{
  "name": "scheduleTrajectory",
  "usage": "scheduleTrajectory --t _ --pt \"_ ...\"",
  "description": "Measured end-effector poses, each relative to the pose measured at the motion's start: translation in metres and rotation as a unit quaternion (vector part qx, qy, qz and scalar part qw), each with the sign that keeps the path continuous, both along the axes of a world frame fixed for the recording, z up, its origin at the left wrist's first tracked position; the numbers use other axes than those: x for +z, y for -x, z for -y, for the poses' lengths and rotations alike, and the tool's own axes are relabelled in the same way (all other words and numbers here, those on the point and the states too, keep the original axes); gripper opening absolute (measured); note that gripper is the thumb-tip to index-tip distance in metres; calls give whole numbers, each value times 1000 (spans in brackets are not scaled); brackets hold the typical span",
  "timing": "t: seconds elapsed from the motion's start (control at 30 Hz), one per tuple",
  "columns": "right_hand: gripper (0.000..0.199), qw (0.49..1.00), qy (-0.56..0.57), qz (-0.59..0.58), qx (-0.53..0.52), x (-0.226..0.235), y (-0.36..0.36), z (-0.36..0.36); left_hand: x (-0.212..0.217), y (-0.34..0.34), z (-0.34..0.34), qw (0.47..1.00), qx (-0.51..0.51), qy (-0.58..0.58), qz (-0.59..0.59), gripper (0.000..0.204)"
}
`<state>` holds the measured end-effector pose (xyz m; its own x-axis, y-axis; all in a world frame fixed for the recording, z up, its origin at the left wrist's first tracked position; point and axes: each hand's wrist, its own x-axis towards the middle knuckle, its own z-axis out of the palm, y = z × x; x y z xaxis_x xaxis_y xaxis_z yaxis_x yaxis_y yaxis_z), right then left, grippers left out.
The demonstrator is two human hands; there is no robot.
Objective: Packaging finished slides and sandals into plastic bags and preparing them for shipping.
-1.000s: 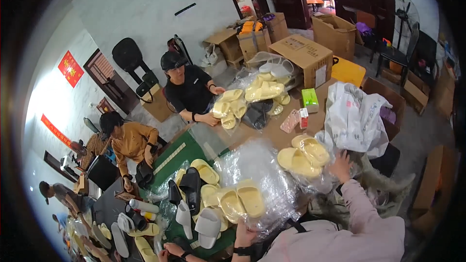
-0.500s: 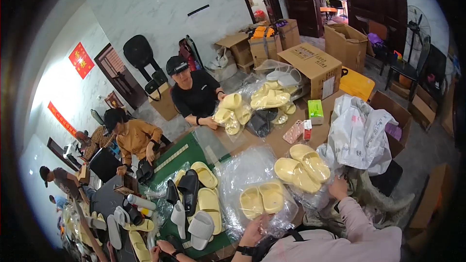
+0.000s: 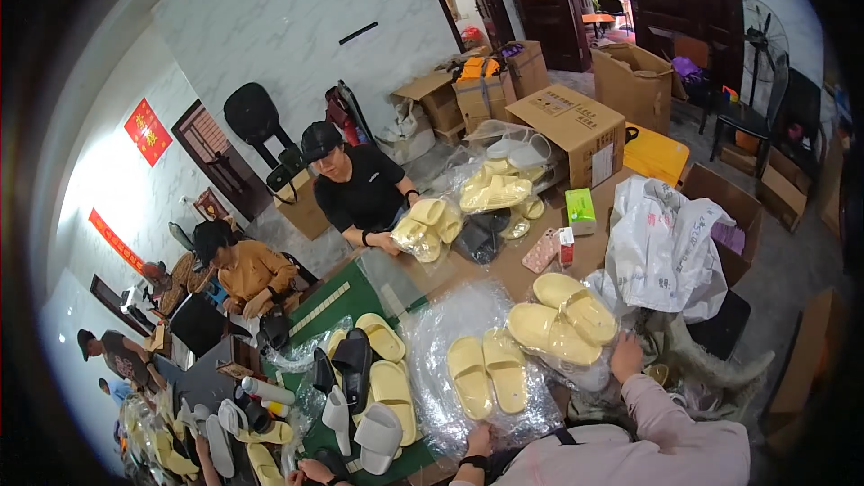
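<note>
Pale walls (image 3: 297, 45) and stacked cartons (image 3: 569, 126) enclose a crowded table (image 3: 511, 265), part of it bare brown, part under a green mat (image 3: 342, 308). From the head view, I see two bare hands at its near side. The left hand (image 3: 480, 438) is at the lower edge of some clear film (image 3: 450, 306), just below the left pair (image 3: 506, 369) of yellow slippers; I can't tell whether its fingers pinch the film or only rest there. The right hand (image 3: 627, 356) is just beside the right pair (image 3: 551, 333), at the edge of its wrapping, and its grip is equally unclear to me.

I'd judge this to be a step of sorting out wrapped slippers. A next move would seem to call for a sure hold on the slippery film without dragging a pair along.

The left pair lies side by side, long axes running away from the person and leaning a little left at the far end; I can't make out which ends are the toes. The right pair overlaps, both long axes slanting from far left to near right. Past it sits a white sack (image 3: 661, 252).
</note>
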<state>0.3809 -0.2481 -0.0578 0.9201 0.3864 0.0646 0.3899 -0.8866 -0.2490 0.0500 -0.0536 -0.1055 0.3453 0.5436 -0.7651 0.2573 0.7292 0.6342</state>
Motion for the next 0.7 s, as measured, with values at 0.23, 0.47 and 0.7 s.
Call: scheduleTrajectory --t 0.23,0.47,0.7 --pt "22 993 -78 -75 56 22 -5 -4 -33 27 -4 954 -88 -284 33 11" --pt "17 944 -314 -15 99 50 12 -12 -13 21 -12 723 -387 -564 -99 14" --pt "14 935 -317 16 156 117 42 -37 99 -36 2 989 55 97 100 15"
